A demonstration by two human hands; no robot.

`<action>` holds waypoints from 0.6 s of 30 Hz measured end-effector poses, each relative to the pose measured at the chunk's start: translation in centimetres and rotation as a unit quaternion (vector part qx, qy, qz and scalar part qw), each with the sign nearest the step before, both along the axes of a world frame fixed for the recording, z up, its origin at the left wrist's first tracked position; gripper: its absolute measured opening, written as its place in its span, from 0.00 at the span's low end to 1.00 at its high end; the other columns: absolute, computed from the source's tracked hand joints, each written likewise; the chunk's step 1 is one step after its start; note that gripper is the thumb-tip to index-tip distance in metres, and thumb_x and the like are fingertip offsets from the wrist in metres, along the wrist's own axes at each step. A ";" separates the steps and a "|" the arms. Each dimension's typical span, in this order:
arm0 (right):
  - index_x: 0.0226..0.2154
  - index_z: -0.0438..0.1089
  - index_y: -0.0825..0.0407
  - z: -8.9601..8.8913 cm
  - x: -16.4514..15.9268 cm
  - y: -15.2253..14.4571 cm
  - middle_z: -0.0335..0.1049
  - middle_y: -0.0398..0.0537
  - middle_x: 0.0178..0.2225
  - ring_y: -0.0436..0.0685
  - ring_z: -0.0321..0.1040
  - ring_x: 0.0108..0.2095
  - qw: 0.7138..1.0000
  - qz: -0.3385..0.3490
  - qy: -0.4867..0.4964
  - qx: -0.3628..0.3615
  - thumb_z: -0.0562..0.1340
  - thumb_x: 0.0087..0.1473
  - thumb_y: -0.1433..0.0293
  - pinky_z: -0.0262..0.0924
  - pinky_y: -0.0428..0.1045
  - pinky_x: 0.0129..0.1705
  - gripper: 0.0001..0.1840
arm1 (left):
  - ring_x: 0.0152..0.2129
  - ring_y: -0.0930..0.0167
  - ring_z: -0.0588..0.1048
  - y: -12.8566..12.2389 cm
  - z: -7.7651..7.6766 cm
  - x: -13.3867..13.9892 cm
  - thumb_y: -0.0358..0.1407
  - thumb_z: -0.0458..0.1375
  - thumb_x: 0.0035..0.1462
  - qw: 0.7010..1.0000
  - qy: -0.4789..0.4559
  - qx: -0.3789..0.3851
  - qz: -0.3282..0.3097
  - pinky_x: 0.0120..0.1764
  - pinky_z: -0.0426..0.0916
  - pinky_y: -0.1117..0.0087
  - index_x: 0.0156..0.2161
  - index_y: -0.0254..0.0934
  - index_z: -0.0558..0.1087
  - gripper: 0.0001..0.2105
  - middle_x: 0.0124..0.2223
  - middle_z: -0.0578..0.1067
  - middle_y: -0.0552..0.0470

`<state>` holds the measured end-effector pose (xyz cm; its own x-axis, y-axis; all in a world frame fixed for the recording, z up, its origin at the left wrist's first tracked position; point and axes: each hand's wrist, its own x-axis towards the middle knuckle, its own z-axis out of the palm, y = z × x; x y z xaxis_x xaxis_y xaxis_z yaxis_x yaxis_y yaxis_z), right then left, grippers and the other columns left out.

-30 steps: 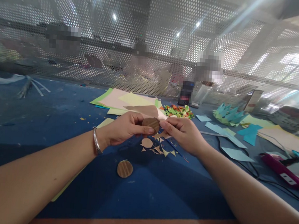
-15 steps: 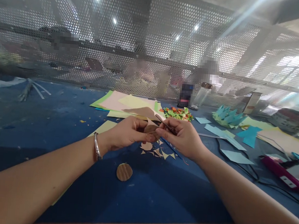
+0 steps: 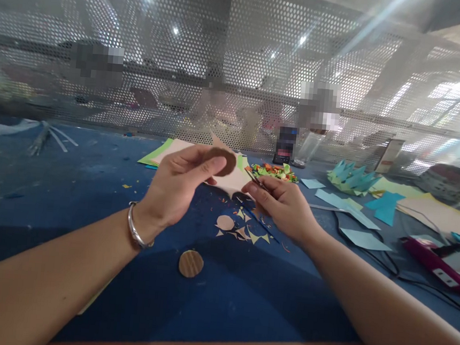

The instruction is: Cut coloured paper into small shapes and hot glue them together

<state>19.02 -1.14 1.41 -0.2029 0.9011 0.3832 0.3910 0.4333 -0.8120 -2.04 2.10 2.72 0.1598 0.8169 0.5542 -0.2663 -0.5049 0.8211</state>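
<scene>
My left hand (image 3: 181, 181) is raised and pinches a brown cardboard disc (image 3: 226, 162) between thumb and fingers. A piece of pale pink paper (image 3: 231, 184) sticks out behind the disc. To the right, my right hand (image 3: 278, 198) is closed around dark scissors (image 3: 255, 179); their handles are mostly hidden in the fingers, and the tips point up and left, close to the pink paper. On the table below lies a second cardboard disc (image 3: 191, 264) with brown stripes. A pink paper circle (image 3: 225, 222) rests among pointed paper scraps (image 3: 253, 237).
Coloured paper sheets (image 3: 155, 152) lie at the back by a perforated metal screen (image 3: 149, 79). Right of them are a pile of small clippings (image 3: 276, 171), a phone (image 3: 285, 145), a glass bottle (image 3: 308, 147), a blue paper flower (image 3: 352, 178) and a purple power strip (image 3: 439, 266) with cables.
My left hand has moved up and left with the cardboard disc and pink paper, away from my right hand. My right hand stays nearly in place, holding the scissors.
</scene>
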 end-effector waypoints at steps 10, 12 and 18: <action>0.32 0.72 0.53 -0.8 0.4 0.7 0.47 0.36 0.20 0.46 0.42 0.20 0.999 0.014 0.042 -0.024 0.56 0.62 0.45 0.38 0.46 0.20 0.29 | 0.39 0.69 0.78 0.9 -1.9 0.4 0.40 0.68 0.55 0.977 0.067 -0.176 -0.099 0.35 0.66 0.73 0.41 0.38 0.81 0.10 0.40 0.81 0.50; 0.33 0.72 0.53 -0.8 0.5 0.8 0.48 0.37 0.21 0.47 0.42 0.20 0.999 0.017 0.041 -0.026 0.55 0.63 0.45 0.38 0.46 0.20 0.29 | 0.40 0.70 0.78 0.3 -2.0 0.7 0.41 0.67 0.56 0.971 0.077 -0.186 -0.131 0.37 0.66 0.73 0.42 0.40 0.80 0.10 0.40 0.82 0.51; 0.30 0.70 0.51 -0.8 0.6 0.8 0.51 0.38 0.21 0.47 0.44 0.20 1.000 0.003 0.019 -0.009 0.56 0.63 0.46 0.40 0.47 0.21 0.27 | 0.41 0.68 0.79 -0.3 -1.8 0.8 0.41 0.67 0.57 0.968 0.083 -0.178 -0.155 0.38 0.68 0.72 0.42 0.39 0.79 0.10 0.41 0.82 0.50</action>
<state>19.64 -0.31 0.59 -0.1937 0.9067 0.3747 0.3574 0.4209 -0.8337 -1.28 1.82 0.90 0.4899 0.8506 0.1913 -0.2093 -0.0982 0.9729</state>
